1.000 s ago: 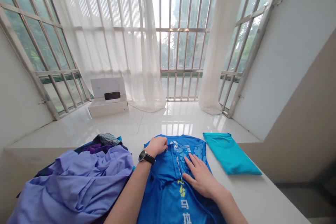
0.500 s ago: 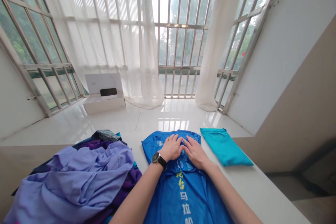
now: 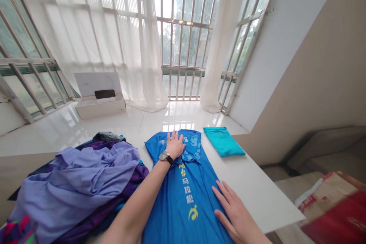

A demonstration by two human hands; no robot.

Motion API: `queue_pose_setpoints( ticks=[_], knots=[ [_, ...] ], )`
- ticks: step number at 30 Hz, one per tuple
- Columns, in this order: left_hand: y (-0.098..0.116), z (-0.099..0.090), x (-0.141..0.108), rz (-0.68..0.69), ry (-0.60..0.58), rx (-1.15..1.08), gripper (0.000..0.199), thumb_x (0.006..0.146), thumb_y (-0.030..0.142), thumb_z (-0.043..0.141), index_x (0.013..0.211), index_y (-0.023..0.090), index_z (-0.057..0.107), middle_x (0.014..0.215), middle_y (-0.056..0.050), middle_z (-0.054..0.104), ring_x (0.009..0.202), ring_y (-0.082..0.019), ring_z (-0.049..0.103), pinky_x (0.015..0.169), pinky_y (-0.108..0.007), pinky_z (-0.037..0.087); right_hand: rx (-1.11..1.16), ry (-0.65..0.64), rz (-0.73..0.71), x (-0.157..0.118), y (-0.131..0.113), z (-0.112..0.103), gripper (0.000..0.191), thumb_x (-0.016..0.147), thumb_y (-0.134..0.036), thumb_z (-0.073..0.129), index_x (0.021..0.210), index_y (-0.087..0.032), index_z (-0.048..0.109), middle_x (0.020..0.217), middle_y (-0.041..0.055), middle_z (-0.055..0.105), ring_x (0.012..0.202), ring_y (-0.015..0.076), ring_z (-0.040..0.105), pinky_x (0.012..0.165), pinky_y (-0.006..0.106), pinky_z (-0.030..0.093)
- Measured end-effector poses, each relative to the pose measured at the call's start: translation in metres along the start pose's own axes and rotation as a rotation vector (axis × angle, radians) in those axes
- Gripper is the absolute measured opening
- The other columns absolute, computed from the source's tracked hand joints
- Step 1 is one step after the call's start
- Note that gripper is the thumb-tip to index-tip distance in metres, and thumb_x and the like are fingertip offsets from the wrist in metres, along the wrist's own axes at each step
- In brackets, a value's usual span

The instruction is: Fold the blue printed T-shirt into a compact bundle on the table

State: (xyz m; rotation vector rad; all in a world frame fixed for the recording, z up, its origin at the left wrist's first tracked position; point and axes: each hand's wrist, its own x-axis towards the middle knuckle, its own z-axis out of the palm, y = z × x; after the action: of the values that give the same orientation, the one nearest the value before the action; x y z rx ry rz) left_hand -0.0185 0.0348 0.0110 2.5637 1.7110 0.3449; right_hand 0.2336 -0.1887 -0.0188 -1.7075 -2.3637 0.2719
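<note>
A blue T-shirt (image 3: 197,183) with yellow and white lettering lies lengthwise on the white tabletop, its top part lying flat at the far end. My left hand (image 3: 175,145), with a black-strapped watch on the wrist, rests flat on that top part, fingers stretched out. At the shirt's right edge, lower down, my right hand (image 3: 233,207) is open with fingers apart; whether it presses on the cloth I cannot tell. A folded turquoise shirt (image 3: 224,142) lies to the right. On the left is a heap of loose clothes (image 3: 85,175), lavender on top.
A white open box (image 3: 101,106) with a dark phone-like device (image 3: 104,94) stands on the sill at the back left. Sheer curtains (image 3: 108,38) hang before barred windows. Past the table's right edge (image 3: 283,194) lies a red and beige bag (image 3: 334,206).
My right hand has moved from beside the left one down to the shirt's right edge. My left hand stays on the top part. The view has turned right, bringing the bag into sight.
</note>
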Motion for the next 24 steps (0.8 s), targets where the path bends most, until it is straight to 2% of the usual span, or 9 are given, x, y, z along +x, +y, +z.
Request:
queue_pose_setpoints(
  ticks=[3, 6, 9, 11, 13, 15, 18, 24],
  knots=[
    [0.025, -0.015, -0.011, 0.022, -0.007, 0.003, 0.045, 0.100, 0.041, 0.045, 0.135, 0.016, 0.056, 0.158, -0.018, 0.036, 0.152, -0.038, 0.012, 0.120, -0.061, 0.006, -0.019, -0.015, 0.010, -0.024, -0.004, 0.001, 0.060, 0.097, -0.058, 0.042, 0.153, -0.035, 0.037, 0.163, 0.0000, 0.030, 0.149, 0.0329, 0.030, 0.120, 0.056, 0.032],
    [0.038, -0.025, -0.030, 0.037, -0.068, -0.015, 0.048, 0.100, 0.047, 0.044, 0.133, 0.016, 0.058, 0.155, -0.018, 0.041, 0.150, -0.038, 0.021, 0.120, -0.059, 0.016, -0.011, -0.011, 0.012, -0.022, -0.006, -0.003, 0.059, 0.100, -0.057, 0.036, 0.151, -0.029, 0.044, 0.162, 0.0042, 0.034, 0.148, 0.0310, 0.033, 0.121, 0.054, 0.032],
    [0.028, -0.026, -0.059, -0.018, -0.120, -0.028, 0.058, 0.099, 0.053, 0.043, 0.141, 0.014, 0.052, 0.156, -0.021, 0.039, 0.148, -0.040, 0.026, 0.116, -0.058, 0.025, -0.006, 0.084, -0.022, -0.010, -0.007, -0.004, 0.057, 0.101, -0.053, 0.034, 0.146, -0.024, 0.052, 0.160, 0.0080, 0.038, 0.148, 0.0296, 0.033, 0.120, 0.051, 0.035],
    [0.016, -0.022, -0.080, -0.087, -0.128, -0.028, 0.066, 0.099, 0.055, 0.040, 0.148, 0.011, 0.043, 0.158, -0.022, 0.035, 0.148, -0.040, 0.026, 0.116, -0.057, 0.028, -0.013, 0.128, -0.063, -0.001, -0.011, -0.001, 0.056, 0.101, -0.052, 0.035, 0.146, -0.023, 0.052, 0.160, 0.0084, 0.038, 0.149, 0.0295, 0.031, 0.120, 0.051, 0.034],
    [0.006, -0.015, -0.098, -0.147, -0.119, -0.026, 0.072, 0.099, 0.057, 0.036, 0.153, 0.009, 0.035, 0.160, -0.023, 0.031, 0.149, -0.039, 0.025, 0.117, -0.054, 0.026, -0.028, 0.107, -0.080, 0.006, -0.018, 0.002, 0.059, 0.101, -0.053, 0.034, 0.149, -0.021, 0.047, 0.161, 0.0091, 0.036, 0.150, 0.0292, 0.030, 0.121, 0.051, 0.033],
    [0.001, -0.008, -0.109, -0.180, -0.099, -0.024, 0.075, 0.099, 0.059, 0.032, 0.155, 0.009, 0.031, 0.161, -0.021, 0.029, 0.150, -0.036, 0.022, 0.120, -0.052, 0.020, -0.055, 0.031, -0.055, 0.011, -0.026, 0.005, 0.066, 0.100, -0.057, 0.032, 0.152, -0.018, 0.041, 0.162, 0.0106, 0.032, 0.150, 0.0290, 0.029, 0.122, 0.051, 0.031],
    [-0.002, 0.000, -0.110, -0.193, -0.063, -0.025, 0.074, 0.099, 0.060, 0.028, 0.156, 0.011, 0.031, 0.163, -0.017, 0.026, 0.152, -0.032, 0.018, 0.123, -0.050, 0.013, -0.090, -0.071, -0.014, 0.019, -0.036, 0.005, 0.073, 0.099, -0.063, 0.028, 0.155, -0.016, 0.034, 0.164, 0.0103, 0.027, 0.151, 0.0280, 0.026, 0.124, 0.051, 0.025],
    [-0.012, 0.001, -0.090, -0.210, -0.046, -0.065, 0.073, 0.096, 0.057, 0.033, 0.155, 0.013, 0.034, 0.163, -0.016, 0.027, 0.152, -0.030, 0.019, 0.123, -0.050, 0.011, -0.093, -0.108, 0.009, 0.040, -0.041, -0.002, 0.072, 0.100, -0.063, 0.023, 0.156, -0.019, 0.029, 0.165, 0.0076, 0.022, 0.153, 0.0247, 0.020, 0.126, 0.048, 0.020]
  ],
)
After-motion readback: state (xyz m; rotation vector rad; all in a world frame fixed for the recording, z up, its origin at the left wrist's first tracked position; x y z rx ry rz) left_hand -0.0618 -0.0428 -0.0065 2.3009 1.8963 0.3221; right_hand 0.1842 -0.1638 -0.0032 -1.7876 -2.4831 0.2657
